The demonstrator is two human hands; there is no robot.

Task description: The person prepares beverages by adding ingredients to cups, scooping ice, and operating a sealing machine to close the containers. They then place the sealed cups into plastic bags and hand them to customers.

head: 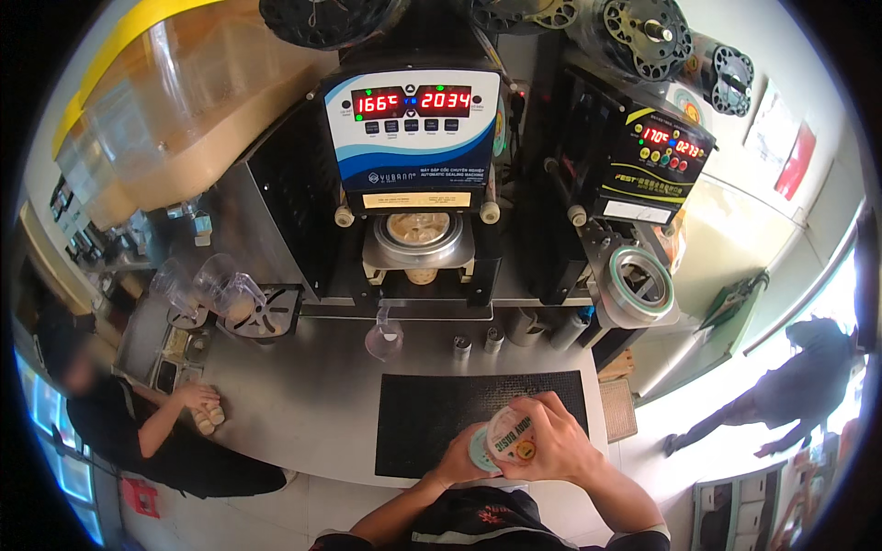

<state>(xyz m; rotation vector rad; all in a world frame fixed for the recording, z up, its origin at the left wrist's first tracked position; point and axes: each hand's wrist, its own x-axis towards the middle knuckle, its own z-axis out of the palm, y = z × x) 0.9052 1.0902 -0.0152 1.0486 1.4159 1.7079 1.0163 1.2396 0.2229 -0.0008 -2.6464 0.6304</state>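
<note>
My right hand (555,441) grips a sealed plastic cup (511,435) with a printed film top, tilted over the black rubber mat (427,427). Close against it, my left hand (458,458) holds a second cup (480,451) with a pale green top, partly hidden behind the first. Beyond the mat stands an automatic cup sealing machine (413,158) with a lit display. A cup with a light brown, foamy drink (418,227) sits in its round metal holder. A clear measuring jug (384,341) stands on the steel counter in front of the machine.
A second sealing machine (654,162) with an empty ring holder (641,286) is at the right. Small metal jiggers (493,339) and a metal pitcher (525,327) stand behind the mat. Clear jugs (234,293) are at the left, near a co-worker (117,420). Another person (792,379) is far right.
</note>
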